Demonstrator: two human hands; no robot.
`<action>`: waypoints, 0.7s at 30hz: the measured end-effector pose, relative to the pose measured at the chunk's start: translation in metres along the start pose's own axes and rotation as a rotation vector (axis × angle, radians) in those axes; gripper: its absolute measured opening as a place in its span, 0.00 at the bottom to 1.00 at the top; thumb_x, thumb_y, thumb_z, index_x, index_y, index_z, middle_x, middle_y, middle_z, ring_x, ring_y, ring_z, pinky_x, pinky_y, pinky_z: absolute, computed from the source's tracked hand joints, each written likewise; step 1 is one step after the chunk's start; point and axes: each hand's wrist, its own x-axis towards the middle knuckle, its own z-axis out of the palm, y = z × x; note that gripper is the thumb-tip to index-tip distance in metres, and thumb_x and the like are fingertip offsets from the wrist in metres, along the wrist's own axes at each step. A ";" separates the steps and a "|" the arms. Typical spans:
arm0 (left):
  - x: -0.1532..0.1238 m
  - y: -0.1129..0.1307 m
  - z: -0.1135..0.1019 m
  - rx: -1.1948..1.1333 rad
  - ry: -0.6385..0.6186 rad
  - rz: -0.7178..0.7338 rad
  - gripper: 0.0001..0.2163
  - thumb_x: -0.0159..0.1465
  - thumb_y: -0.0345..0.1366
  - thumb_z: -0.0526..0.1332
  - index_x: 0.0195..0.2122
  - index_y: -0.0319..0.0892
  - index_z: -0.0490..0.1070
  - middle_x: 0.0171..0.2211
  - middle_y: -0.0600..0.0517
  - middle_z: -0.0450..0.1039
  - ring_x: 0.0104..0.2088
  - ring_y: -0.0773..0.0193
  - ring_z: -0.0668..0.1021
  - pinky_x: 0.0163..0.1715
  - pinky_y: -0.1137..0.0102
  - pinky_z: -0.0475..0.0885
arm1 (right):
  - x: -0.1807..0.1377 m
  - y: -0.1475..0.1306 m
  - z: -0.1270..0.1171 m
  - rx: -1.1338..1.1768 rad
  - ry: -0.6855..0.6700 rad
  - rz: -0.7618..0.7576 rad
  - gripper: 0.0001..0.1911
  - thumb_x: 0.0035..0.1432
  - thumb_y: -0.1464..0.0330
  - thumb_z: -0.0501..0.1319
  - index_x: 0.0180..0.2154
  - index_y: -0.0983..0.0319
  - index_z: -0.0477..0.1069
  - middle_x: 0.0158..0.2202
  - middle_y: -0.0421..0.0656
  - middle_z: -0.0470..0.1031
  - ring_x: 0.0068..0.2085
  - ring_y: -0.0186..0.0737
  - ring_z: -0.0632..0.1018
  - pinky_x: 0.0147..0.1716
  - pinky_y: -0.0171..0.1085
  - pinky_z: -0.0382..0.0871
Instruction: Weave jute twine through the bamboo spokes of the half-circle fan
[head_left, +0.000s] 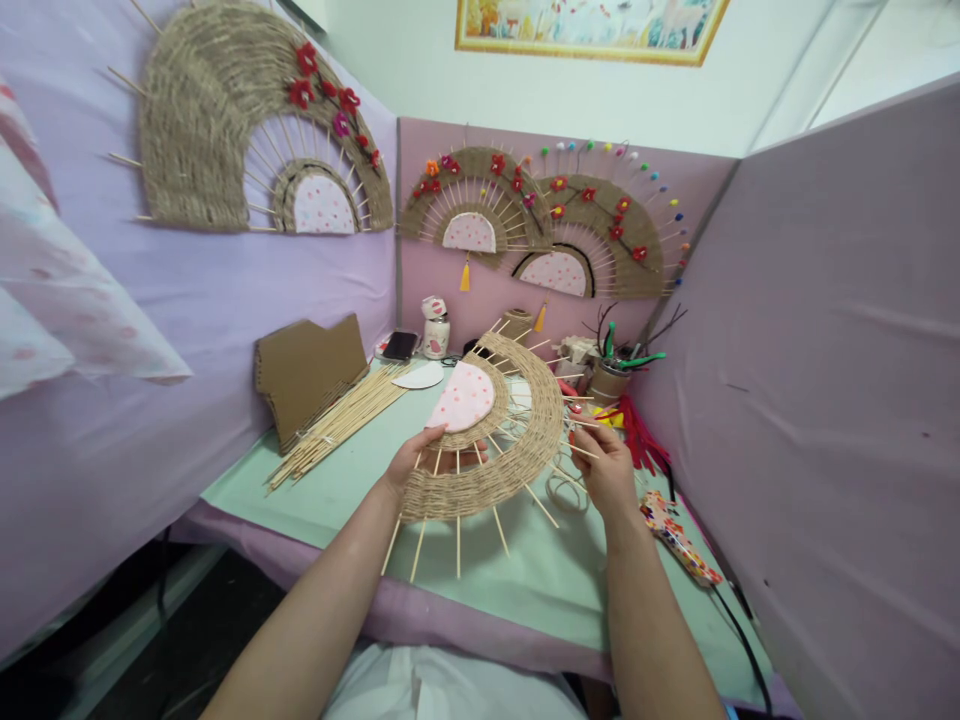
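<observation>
A half-round woven fan (517, 465) of tan twine on thin sticks is held tilted above the table. At its centre sits a pink half-disc (465, 398) with red dots. My left hand (424, 460) grips the fan by its inner part, thumb on the front edge, other fingers behind the sticks. My right hand (604, 465) is closed at the right rim, fingertips pinched among the protruding stick ends. What lies between those fingertips is too small to make out. Just below, loops of loose twine (568, 492) show beside the fan.
On the table's left lie a bundle of sticks (337, 425), cardboard (311, 370) and a white cutout (418, 376). A phone (400, 346) and jar (436, 330) stand behind. At right are a tool can (609, 380), red strips (637, 435) and a patterned corded tool (679, 540). Finished fans (480, 195) hang behind.
</observation>
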 end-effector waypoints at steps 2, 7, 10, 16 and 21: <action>0.000 -0.001 0.003 0.005 0.030 0.040 0.22 0.64 0.39 0.51 0.55 0.32 0.64 0.41 0.37 0.75 0.43 0.48 0.77 0.44 0.57 0.67 | 0.000 0.001 0.001 0.004 -0.026 0.003 0.18 0.44 0.61 0.66 0.39 0.60 0.74 0.21 0.34 0.63 0.19 0.25 0.56 0.17 0.30 0.49; -0.002 -0.002 0.006 -0.004 0.023 0.056 0.24 0.64 0.39 0.51 0.59 0.33 0.60 0.44 0.37 0.75 0.45 0.48 0.77 0.45 0.56 0.68 | 0.002 0.008 -0.003 -0.070 0.051 -0.032 0.20 0.45 0.55 0.66 0.36 0.62 0.75 0.18 0.35 0.64 0.18 0.27 0.58 0.17 0.31 0.51; 0.001 -0.002 0.002 -0.036 -0.022 0.114 0.26 0.63 0.42 0.51 0.60 0.33 0.58 0.45 0.38 0.74 0.45 0.48 0.76 0.46 0.54 0.67 | 0.004 0.010 -0.006 -0.101 0.090 -0.035 0.21 0.44 0.53 0.66 0.34 0.63 0.75 0.16 0.34 0.60 0.18 0.28 0.58 0.16 0.31 0.49; 0.013 0.002 -0.001 -0.083 0.063 0.186 0.24 0.63 0.38 0.52 0.58 0.30 0.61 0.44 0.38 0.75 0.42 0.50 0.78 0.48 0.57 0.67 | 0.002 0.007 -0.004 -0.145 0.051 -0.025 0.19 0.46 0.54 0.65 0.32 0.63 0.75 0.16 0.34 0.59 0.17 0.27 0.56 0.16 0.31 0.46; 0.016 0.002 -0.002 -0.094 0.253 0.136 0.22 0.63 0.35 0.53 0.57 0.27 0.61 0.39 0.38 0.77 0.38 0.51 0.80 0.46 0.58 0.70 | 0.000 0.005 -0.001 -0.189 0.028 -0.017 0.17 0.48 0.56 0.64 0.33 0.63 0.76 0.17 0.35 0.61 0.19 0.28 0.57 0.17 0.31 0.48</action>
